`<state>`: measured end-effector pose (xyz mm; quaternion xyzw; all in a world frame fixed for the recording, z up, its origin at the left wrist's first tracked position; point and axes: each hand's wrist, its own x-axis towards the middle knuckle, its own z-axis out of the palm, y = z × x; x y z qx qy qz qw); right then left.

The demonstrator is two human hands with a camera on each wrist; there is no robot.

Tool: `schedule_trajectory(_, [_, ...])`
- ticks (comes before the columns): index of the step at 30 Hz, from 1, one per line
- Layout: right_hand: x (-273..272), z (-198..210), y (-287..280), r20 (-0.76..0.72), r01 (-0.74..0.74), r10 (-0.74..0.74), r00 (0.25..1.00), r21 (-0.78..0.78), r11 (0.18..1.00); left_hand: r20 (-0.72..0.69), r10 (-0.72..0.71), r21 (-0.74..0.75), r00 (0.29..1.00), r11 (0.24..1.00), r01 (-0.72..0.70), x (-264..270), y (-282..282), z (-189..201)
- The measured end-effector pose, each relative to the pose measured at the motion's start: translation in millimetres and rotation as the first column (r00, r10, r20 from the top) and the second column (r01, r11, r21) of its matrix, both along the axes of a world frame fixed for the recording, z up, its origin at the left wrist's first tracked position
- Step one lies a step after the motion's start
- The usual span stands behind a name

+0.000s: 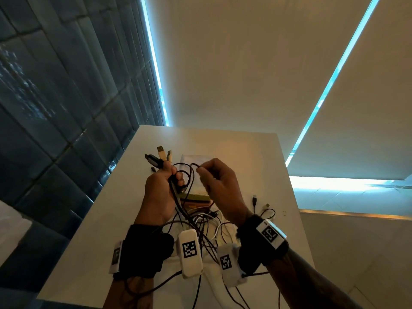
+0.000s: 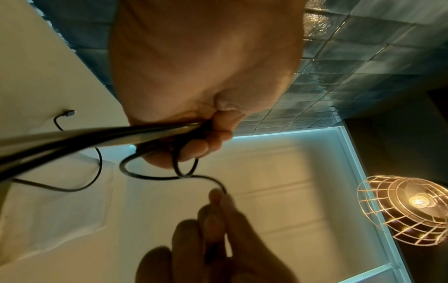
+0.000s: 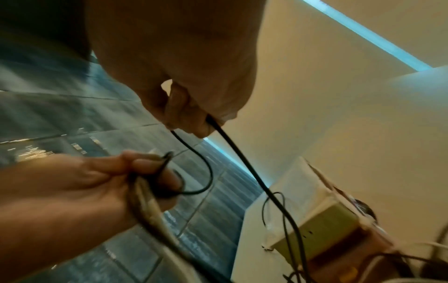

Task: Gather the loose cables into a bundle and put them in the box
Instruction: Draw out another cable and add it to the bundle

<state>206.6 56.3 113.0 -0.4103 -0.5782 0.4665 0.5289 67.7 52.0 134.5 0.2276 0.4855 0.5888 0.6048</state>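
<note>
My left hand (image 1: 166,186) grips a bundle of cables (image 1: 178,197) above the white table (image 1: 256,157), with their USB plugs (image 1: 159,156) sticking up past the fist. In the left wrist view the bundle (image 2: 97,137) runs out from under the curled fingers. My right hand (image 1: 214,177) pinches a thin black cable (image 1: 192,167) between thumb and fingertips, close to the right of the left hand; the right wrist view shows that black cable (image 3: 232,149) leaving the pinch. Behind the hands lies the box (image 1: 196,195), mostly hidden. More loose cables (image 1: 207,221) sprawl on the table under my wrists.
Two plug ends (image 1: 259,202) lie on the table to the right of my right wrist. A small plug (image 1: 153,169) lies left of the left hand. A tiled wall (image 1: 55,97) runs along the table's left edge. A wire lamp (image 2: 407,208) hangs overhead.
</note>
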Motion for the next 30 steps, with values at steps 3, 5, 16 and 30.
schedule_trajectory(3, [-10,4,-12,0.029,-0.137,0.135,0.99,0.087,0.987,0.036,0.027,-0.002,0.999,1.0,-0.027,1,-1,5])
schedule_trajectory(5, [-14,-1,-17,0.061,-0.229,0.225,0.972,0.065,0.971,0.072,0.01,0.001,0.997,1.0,-0.01,1,-3,7])
schedule_trajectory(16, [-10,-22,-22,0.015,-0.31,0.312,0.95,-0.087,0.947,-0.08,-0.23,-0.046,0.97,0.973,0.227,-1,-8,13])
schedule_trajectory(30, [9,-51,-15,-0.065,-0.338,0.336,0.94,-0.337,0.879,0.366,-0.189,0.195,0.911,0.973,0.123,-16,-4,9])
